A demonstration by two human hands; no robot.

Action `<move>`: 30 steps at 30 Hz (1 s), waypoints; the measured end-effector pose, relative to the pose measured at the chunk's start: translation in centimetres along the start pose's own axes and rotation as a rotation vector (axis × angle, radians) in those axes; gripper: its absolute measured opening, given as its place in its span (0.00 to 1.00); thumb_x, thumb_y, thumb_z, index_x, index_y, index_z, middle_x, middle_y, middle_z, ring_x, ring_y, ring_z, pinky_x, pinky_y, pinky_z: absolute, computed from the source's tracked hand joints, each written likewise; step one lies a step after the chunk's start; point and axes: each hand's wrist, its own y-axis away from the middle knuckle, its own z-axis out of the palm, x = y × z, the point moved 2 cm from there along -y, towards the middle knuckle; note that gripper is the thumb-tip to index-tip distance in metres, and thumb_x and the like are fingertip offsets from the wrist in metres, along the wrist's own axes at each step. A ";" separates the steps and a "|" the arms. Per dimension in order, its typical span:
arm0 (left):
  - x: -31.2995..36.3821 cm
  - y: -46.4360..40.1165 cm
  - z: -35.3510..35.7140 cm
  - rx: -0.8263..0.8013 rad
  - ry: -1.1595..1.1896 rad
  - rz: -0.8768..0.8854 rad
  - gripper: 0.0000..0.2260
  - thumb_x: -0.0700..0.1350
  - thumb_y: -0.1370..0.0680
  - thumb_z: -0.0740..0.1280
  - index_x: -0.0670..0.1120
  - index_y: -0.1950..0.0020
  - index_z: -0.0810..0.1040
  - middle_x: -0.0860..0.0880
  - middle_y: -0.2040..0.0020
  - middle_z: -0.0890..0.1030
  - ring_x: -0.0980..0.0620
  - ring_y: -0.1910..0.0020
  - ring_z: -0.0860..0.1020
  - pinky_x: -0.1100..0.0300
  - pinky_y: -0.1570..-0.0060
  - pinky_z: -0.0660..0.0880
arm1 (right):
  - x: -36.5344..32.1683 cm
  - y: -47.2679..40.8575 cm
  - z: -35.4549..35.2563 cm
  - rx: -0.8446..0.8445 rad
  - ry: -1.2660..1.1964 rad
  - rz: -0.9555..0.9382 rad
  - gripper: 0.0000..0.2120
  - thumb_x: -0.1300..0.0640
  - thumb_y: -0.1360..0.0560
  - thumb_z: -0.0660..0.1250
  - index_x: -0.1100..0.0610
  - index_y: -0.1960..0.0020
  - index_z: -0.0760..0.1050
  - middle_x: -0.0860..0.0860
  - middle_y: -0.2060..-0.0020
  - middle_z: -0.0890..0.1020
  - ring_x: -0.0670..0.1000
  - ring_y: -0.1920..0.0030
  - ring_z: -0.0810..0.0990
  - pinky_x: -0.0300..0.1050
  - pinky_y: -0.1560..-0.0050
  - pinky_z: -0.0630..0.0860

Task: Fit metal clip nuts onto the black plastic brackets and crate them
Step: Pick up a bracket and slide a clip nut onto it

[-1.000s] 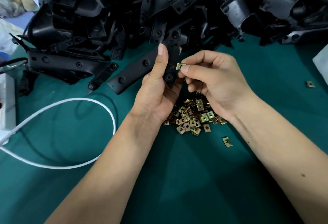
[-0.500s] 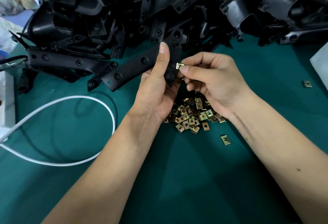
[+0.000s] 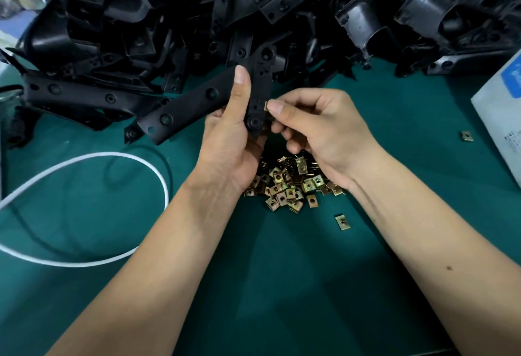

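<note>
At the far left a white cable (image 3: 93, 158) loops across the green tabletop (image 3: 282, 285), with a dark cable's curve lying inside the loop. Behind it, filling the top of the view from edge to edge, lies a heap of black plastic brackets (image 3: 197, 17), tumbled over one another. Toward the middle, the left hand (image 3: 234, 141) is raised above the tabletop and grasps a bracket (image 3: 197, 101): the thumb lies straight up along its front face, the other fingers wrap behind, and one long arm of the bracket runs down to the left while a narrower arm rises toward the heap. Just beside it, the right hand (image 3: 318, 127) pinches a clip nut (image 3: 265, 105) between thumb and forefinger, the nut touching the right edge of the held bracket's narrow arm; its remaining fingers are curled underneath. Below both hands a pile of brass-coloured clip nuts (image 3: 293, 183) sits on the tabletop, with one loose nut (image 3: 342, 222) lying just beside it to the lower right. Farther right, another stray nut (image 3: 466, 136) lies alone, near a white box (image 3: 501, 118) with a blue label at the right edge.
</note>
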 end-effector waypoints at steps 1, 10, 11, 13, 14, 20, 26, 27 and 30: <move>0.0 0.0 0.0 0.023 0.001 0.011 0.25 0.61 0.29 0.71 0.40 0.47 0.75 0.42 0.60 0.76 0.47 0.63 0.76 0.45 0.48 0.77 | 0.0 0.0 -0.1 0.006 0.008 -0.012 0.04 0.63 0.22 0.73 0.63 0.55 0.83 0.54 0.69 0.80 0.48 0.68 0.74 0.38 0.73 0.71; -0.5 0.4 0.4 0.100 0.030 0.057 0.24 0.59 0.29 0.74 0.41 0.50 0.71 0.47 0.67 0.75 0.50 0.70 0.77 0.53 0.60 0.81 | 0.5 0.1 0.1 0.020 0.023 -0.068 0.07 0.62 0.22 0.73 0.63 0.58 0.82 0.54 0.71 0.80 0.47 0.71 0.74 0.37 0.76 0.68; -0.6 0.5 0.6 0.094 0.027 0.055 0.24 0.60 0.30 0.74 0.42 0.52 0.70 0.47 0.69 0.73 0.50 0.71 0.75 0.54 0.63 0.80 | 0.5 0.1 0.2 0.016 0.016 -0.066 0.07 0.62 0.22 0.73 0.63 0.58 0.82 0.54 0.71 0.80 0.47 0.71 0.74 0.37 0.76 0.68; -0.6 0.8 0.8 0.095 0.011 0.058 0.22 0.59 0.30 0.74 0.43 0.56 0.70 0.46 0.68 0.71 0.50 0.72 0.74 0.54 0.65 0.79 | 0.5 0.1 0.1 0.012 0.019 -0.070 0.08 0.62 0.22 0.73 0.63 0.59 0.81 0.54 0.72 0.80 0.47 0.72 0.74 0.37 0.77 0.67; -0.6 0.8 0.9 0.097 -0.001 0.064 0.21 0.59 0.29 0.74 0.43 0.57 0.71 0.46 0.67 0.71 0.50 0.71 0.73 0.54 0.65 0.78 | 0.5 0.1 0.0 0.011 0.030 -0.074 0.08 0.62 0.22 0.73 0.62 0.59 0.82 0.54 0.72 0.80 0.47 0.72 0.74 0.37 0.77 0.67; 0.4 0.1 0.3 0.150 -0.106 0.163 0.15 0.52 0.22 0.74 0.43 0.58 0.76 0.47 0.64 0.79 0.49 0.66 0.78 0.54 0.61 0.77 | 0.1 -0.1 -0.2 -0.039 0.101 -0.125 0.07 0.61 0.20 0.71 0.61 0.57 0.84 0.54 0.69 0.82 0.48 0.71 0.75 0.37 0.76 0.68; 2.0 -0.8 -1.5 0.242 0.085 0.130 0.11 0.52 0.20 0.73 0.44 0.49 0.83 0.51 0.58 0.86 0.55 0.60 0.85 0.65 0.62 0.78 | -0.1 -1.2 -2.4 0.177 0.797 -0.282 0.06 0.56 0.20 0.70 0.51 0.47 0.86 0.44 0.59 0.85 0.42 0.57 0.82 0.45 0.52 0.81; 2.1 -0.9 -1.8 0.253 0.146 0.107 0.12 0.52 0.21 0.73 0.43 0.48 0.82 0.50 0.60 0.86 0.55 0.60 0.85 0.65 0.64 0.78 | 0.1 -1.4 -2.6 0.172 0.971 -0.264 0.07 0.54 0.20 0.71 0.48 0.45 0.85 0.42 0.55 0.85 0.43 0.52 0.81 0.48 0.46 0.79; 1.9 -1.2 -2.1 0.261 0.282 0.048 0.16 0.52 0.22 0.75 0.40 0.46 0.80 0.49 0.63 0.84 0.54 0.62 0.84 0.65 0.66 0.76 | 0.7 -1.7 -2.3 0.067 1.174 -0.189 0.12 0.47 0.22 0.72 0.44 0.39 0.83 0.45 0.50 0.79 0.50 0.44 0.76 0.50 0.45 0.75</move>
